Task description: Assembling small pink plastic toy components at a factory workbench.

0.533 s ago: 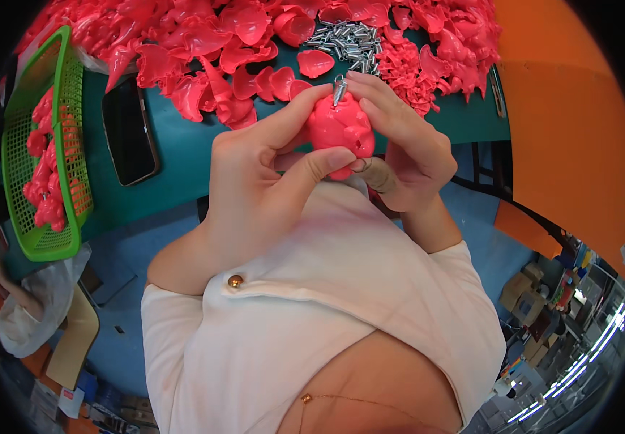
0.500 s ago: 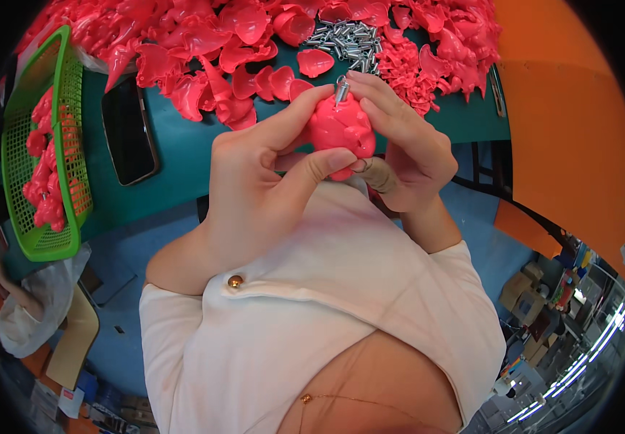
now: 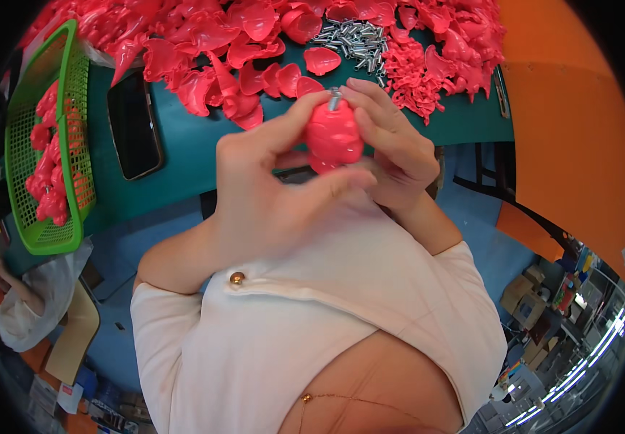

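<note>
Pink piece (image 3: pixel 335 139) (spring (image 3: pixel 335 100) atop) sits between left hand (image 3: pixel 269 177) and right hand (image 3: pixel 403 152).

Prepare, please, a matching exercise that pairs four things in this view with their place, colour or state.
Things:
1. Smartphone
2. Loose metal springs
3. Perforated plastic basket
4. Pink plastic piece with a spring at its top

Descriptions:
A. Green, at the far left
B. Between the left hand and right hand
C. Silvery, in a heap
D. Face up, with a dark screen

Pairs: 1-D, 2-C, 3-A, 4-B
</note>
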`<action>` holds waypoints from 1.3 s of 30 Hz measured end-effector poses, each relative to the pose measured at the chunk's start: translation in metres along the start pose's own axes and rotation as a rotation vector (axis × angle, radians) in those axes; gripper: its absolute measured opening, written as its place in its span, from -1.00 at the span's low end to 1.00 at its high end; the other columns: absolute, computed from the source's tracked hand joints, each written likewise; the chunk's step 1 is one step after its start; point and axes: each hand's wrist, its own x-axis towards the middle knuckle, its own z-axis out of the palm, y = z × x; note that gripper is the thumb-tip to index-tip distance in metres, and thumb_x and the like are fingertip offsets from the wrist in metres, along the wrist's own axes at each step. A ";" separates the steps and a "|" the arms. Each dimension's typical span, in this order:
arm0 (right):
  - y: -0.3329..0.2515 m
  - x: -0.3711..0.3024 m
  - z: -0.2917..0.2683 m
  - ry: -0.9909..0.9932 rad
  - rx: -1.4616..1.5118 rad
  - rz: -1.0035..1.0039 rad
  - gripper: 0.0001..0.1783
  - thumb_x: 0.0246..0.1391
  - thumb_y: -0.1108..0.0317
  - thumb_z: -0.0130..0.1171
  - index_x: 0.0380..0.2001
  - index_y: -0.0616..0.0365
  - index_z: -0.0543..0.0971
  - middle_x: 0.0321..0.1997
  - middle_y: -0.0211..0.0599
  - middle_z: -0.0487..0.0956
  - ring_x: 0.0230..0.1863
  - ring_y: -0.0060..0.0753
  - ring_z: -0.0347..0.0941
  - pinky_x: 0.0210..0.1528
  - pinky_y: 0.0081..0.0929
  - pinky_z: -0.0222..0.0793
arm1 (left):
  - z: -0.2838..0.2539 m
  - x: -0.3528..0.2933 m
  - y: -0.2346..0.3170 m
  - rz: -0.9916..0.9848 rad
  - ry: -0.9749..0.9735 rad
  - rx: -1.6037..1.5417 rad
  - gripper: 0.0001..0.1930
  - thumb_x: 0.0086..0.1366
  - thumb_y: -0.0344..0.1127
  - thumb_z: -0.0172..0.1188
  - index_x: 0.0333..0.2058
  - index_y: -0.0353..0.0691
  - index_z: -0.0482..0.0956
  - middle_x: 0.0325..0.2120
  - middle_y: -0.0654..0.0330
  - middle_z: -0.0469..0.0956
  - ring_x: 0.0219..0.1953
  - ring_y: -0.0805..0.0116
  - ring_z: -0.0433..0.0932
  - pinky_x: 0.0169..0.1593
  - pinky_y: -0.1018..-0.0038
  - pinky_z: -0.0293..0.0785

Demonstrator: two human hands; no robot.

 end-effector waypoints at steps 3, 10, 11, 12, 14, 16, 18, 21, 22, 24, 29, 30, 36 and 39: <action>0.017 -0.010 -0.003 -0.154 -0.070 0.054 -0.43 -0.23 0.44 0.35 -0.05 0.31 0.47 -0.01 0.05 0.48 0.10 0.07 0.35 0.14 -0.05 0.21 | -0.008 -0.001 -0.037 -0.207 0.021 -0.084 -0.50 -0.06 -0.49 0.36 -0.08 -0.42 0.46 -0.20 -0.04 0.54 -0.14 0.30 0.55 -0.07 0.46 0.48; 0.002 -0.024 0.005 -0.144 0.032 0.644 -0.43 -0.17 0.48 0.33 0.00 0.25 0.44 -0.02 -0.11 0.42 0.05 -0.33 0.35 -0.01 -0.47 0.42 | -0.011 -0.012 -0.079 0.127 -0.094 0.375 -0.45 -0.08 -0.52 0.32 -0.02 -0.22 0.47 0.00 -0.05 0.40 0.01 0.12 0.45 0.03 0.40 0.37; 0.000 -0.025 0.008 -0.143 -0.004 0.603 -0.45 -0.16 0.47 0.33 -0.02 0.26 0.45 -0.03 -0.12 0.43 0.01 -0.33 0.38 -0.03 -0.49 0.43 | -0.012 -0.015 -0.082 0.124 -0.093 0.375 -0.45 -0.08 -0.52 0.32 -0.02 -0.22 0.47 0.00 -0.05 0.40 0.01 0.12 0.45 0.03 0.40 0.37; 0.000 -0.026 0.010 -0.143 -0.039 0.563 -0.47 -0.16 0.46 0.33 -0.04 0.26 0.46 -0.05 -0.13 0.44 -0.03 -0.32 0.42 -0.05 -0.51 0.45 | -0.013 -0.019 -0.084 0.166 -0.064 0.429 -0.45 -0.08 -0.53 0.31 -0.01 -0.22 0.46 -0.04 -0.04 0.41 -0.01 0.11 0.46 0.01 0.39 0.40; 0.006 -0.031 0.012 -0.122 -0.025 0.541 -0.50 -0.16 0.45 0.33 -0.07 0.27 0.47 -0.06 -0.12 0.45 -0.07 -0.32 0.44 -0.08 -0.52 0.46 | -0.011 -0.022 -0.081 0.219 -0.004 0.465 -0.47 -0.09 -0.55 0.29 -0.03 -0.27 0.48 -0.17 0.00 0.45 -0.14 0.16 0.52 -0.14 0.43 0.50; 0.007 -0.032 0.014 -0.103 -0.012 0.520 -0.53 -0.16 0.43 0.34 -0.10 0.28 0.49 -0.07 -0.11 0.46 -0.10 -0.32 0.46 -0.11 -0.52 0.47 | -0.009 -0.021 -0.085 0.282 0.011 0.454 -0.47 -0.08 -0.56 0.30 -0.04 -0.31 0.48 -0.18 0.01 0.45 -0.18 0.21 0.53 -0.17 0.47 0.50; 0.006 -0.031 0.016 -0.075 -0.040 0.494 -0.59 -0.14 0.46 0.32 -0.15 0.28 0.50 -0.08 -0.07 0.45 -0.10 -0.33 0.45 -0.15 -0.54 0.47 | -0.006 -0.021 -0.089 0.347 0.023 0.442 -0.48 -0.08 -0.56 0.31 -0.04 -0.35 0.48 -0.19 0.03 0.45 -0.22 0.26 0.53 -0.21 0.50 0.49; 0.005 -0.030 0.021 -0.042 -0.078 0.456 -0.62 -0.13 0.48 0.31 -0.17 0.29 0.50 -0.09 -0.06 0.45 -0.12 -0.34 0.45 -0.17 -0.54 0.47 | -0.003 -0.022 -0.089 0.358 0.084 0.520 -0.53 -0.10 -0.54 0.29 -0.10 -0.33 0.52 -0.20 0.01 0.47 -0.29 0.17 0.57 -0.29 0.50 0.54; 0.005 -0.032 0.023 -0.041 -0.079 0.455 -0.62 -0.13 0.48 0.31 -0.17 0.29 0.50 -0.09 -0.06 0.45 -0.12 -0.34 0.45 -0.17 -0.54 0.47 | -0.004 -0.022 -0.089 0.355 0.078 0.527 -0.52 -0.10 -0.54 0.29 -0.10 -0.33 0.51 -0.21 0.01 0.48 -0.29 0.18 0.57 -0.29 0.50 0.54; 0.005 -0.035 0.027 0.004 -0.097 0.477 -0.64 -0.11 0.51 0.29 -0.17 0.31 0.50 -0.10 -0.09 0.45 -0.12 -0.32 0.45 -0.17 -0.55 0.46 | -0.006 -0.019 -0.086 0.359 0.072 0.536 -0.52 -0.10 -0.53 0.30 -0.10 -0.33 0.51 -0.23 0.02 0.48 -0.29 0.19 0.57 -0.28 0.49 0.53; 0.013 -0.040 0.018 0.355 0.630 0.874 -0.67 0.05 0.37 0.15 -0.13 0.31 0.43 -0.07 -0.15 0.45 -0.08 -0.29 0.43 -0.05 -0.34 0.41 | -0.002 -0.003 -0.071 0.286 0.095 0.430 -0.44 -0.16 -0.44 0.40 -0.07 -0.29 0.51 -0.27 0.08 0.50 -0.36 0.29 0.54 -0.36 0.50 0.49; 0.014 -0.043 0.017 0.473 0.908 0.950 -0.57 0.11 0.26 0.10 -0.03 0.32 0.37 0.00 -0.09 0.42 -0.01 -0.25 0.40 0.02 -0.27 0.39 | -0.003 -0.003 -0.073 0.292 0.093 0.427 -0.44 -0.16 -0.44 0.40 -0.07 -0.29 0.51 -0.27 0.08 0.50 -0.36 0.29 0.54 -0.36 0.50 0.49; 0.013 -0.041 0.019 0.512 1.161 0.868 -0.46 0.17 0.09 -0.04 0.07 0.28 0.26 0.10 -0.10 0.36 0.13 -0.14 0.30 0.18 -0.16 0.23 | -0.010 -0.014 -0.066 0.301 0.151 0.329 -0.62 -0.14 -0.54 0.39 -0.25 -0.34 0.59 -0.33 0.07 0.52 -0.36 0.35 0.53 -0.27 0.52 0.50; 0.016 -0.037 0.024 0.493 1.179 0.848 -0.44 0.16 0.07 -0.03 0.09 0.27 0.26 0.15 -0.09 0.32 0.16 -0.12 0.28 0.20 -0.16 0.20 | -0.011 -0.013 -0.057 0.291 0.200 0.343 -0.69 -0.09 -0.59 0.35 -0.27 -0.38 0.59 -0.32 0.03 0.52 -0.33 0.35 0.53 -0.22 0.52 0.52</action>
